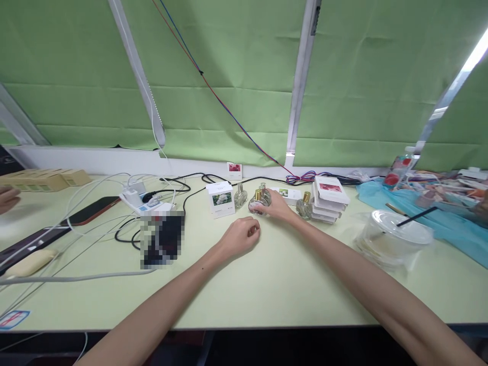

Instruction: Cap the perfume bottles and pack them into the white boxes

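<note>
My right hand [277, 206] has its fingers around a round glass perfume bottle [255, 206] with a gold top, upright at the table's middle. Close behind it stands another glass bottle [263, 188], partly hidden by the first one and by my fingers. My left hand [241, 237] rests on the table just in front, its fingers curled in with nothing visible in them. To the left are a clear perfume bottle [240, 196] and an upright white box [221, 200] with a flower picture. Right of my hand, a gold-topped bottle [304, 207] leans near stacked white boxes [330, 195].
A white box [290, 195] lies behind my right wrist. Further right are a lidded plastic tub [396, 236] with a black straw and a blue plastic sheet [453, 231]. Cables, a power strip [152, 206] and phones [91, 210] fill the left. Another person's hand [7, 198] shows at the left edge.
</note>
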Motion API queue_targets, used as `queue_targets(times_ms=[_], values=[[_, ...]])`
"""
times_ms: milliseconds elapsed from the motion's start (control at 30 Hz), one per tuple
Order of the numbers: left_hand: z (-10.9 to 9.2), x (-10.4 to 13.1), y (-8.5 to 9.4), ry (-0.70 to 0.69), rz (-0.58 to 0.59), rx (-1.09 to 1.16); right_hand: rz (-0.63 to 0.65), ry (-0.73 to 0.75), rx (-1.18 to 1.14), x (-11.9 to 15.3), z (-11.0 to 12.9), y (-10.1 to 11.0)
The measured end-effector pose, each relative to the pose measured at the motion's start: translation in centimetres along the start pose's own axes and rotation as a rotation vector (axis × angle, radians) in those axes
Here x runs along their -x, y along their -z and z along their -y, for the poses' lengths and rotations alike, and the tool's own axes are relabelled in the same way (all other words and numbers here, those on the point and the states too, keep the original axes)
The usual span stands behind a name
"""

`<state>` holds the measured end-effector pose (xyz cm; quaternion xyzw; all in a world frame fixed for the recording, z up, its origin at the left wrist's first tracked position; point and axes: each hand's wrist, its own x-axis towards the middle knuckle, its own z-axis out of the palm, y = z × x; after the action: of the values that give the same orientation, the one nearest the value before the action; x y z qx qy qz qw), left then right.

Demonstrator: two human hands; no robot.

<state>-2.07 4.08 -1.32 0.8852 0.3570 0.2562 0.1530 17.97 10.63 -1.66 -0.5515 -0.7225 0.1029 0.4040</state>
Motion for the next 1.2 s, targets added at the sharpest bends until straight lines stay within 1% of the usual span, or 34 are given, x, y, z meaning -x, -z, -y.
queue_targets(times_ms=[100, 233, 433, 567, 633, 700, 767, 833, 900, 933, 1000, 1067, 1133, 1200], values=[[0.1, 0.0, 0.0, 0.001, 0.003, 0.005, 0.053, -0.026, 0.018, -0.3, 0.1, -0.1], [0.1, 0.1, -0.1, 0.000, 0.008, 0.003, 0.100, -0.001, -0.026, -0.6, 0.4, 0.1], [0.0, 0.1, 0.0, 0.005, 0.011, 0.004, 0.248, -0.069, -0.082, -0.7, 0.8, 0.8], [-0.1, 0.1, 0.1, 0.012, 0.018, -0.003, 0.288, -0.064, -0.100, -0.5, 1.0, 1.1], [-0.2, 0.1, 0.1, 0.015, 0.022, -0.005, 0.285, -0.045, -0.117, -0.2, 1.0, 1.2], [-0.2, 0.1, 0.1, 0.017, 0.024, -0.009, 0.255, -0.039, -0.124, 0.1, 1.0, 1.1], [-0.3, 0.1, 0.2, 0.017, 0.025, -0.012, 0.180, -0.055, -0.096, 0.4, 1.0, 1.0], [-0.3, 0.2, 0.2, 0.013, 0.026, -0.013, 0.073, -0.085, -0.030, 0.6, 0.9, 0.8], [-0.4, 0.2, 0.2, 0.012, 0.027, -0.012, -0.007, -0.145, 0.068, 0.6, 0.8, 0.9], [-0.4, 0.2, 0.2, 0.014, 0.028, -0.011, -0.025, -0.185, 0.127, 0.5, 0.8, 1.0], [-0.3, 0.2, 0.2, 0.017, 0.029, -0.008, -0.009, -0.272, 0.259, 0.5, 0.7, 1.3], [-0.2, 0.1, 0.2, 0.020, 0.029, -0.006, 0.040, -0.326, 0.370, 0.6, 0.6, 1.6], [-0.2, 0.1, 0.1, 0.019, 0.034, -0.005, 0.091, -0.341, 0.433, 0.8, 0.6, 1.8], [-0.2, 0.0, 0.1, 0.019, 0.040, -0.004, 0.113, -0.334, 0.461, 1.1, 0.5, 1.8]])
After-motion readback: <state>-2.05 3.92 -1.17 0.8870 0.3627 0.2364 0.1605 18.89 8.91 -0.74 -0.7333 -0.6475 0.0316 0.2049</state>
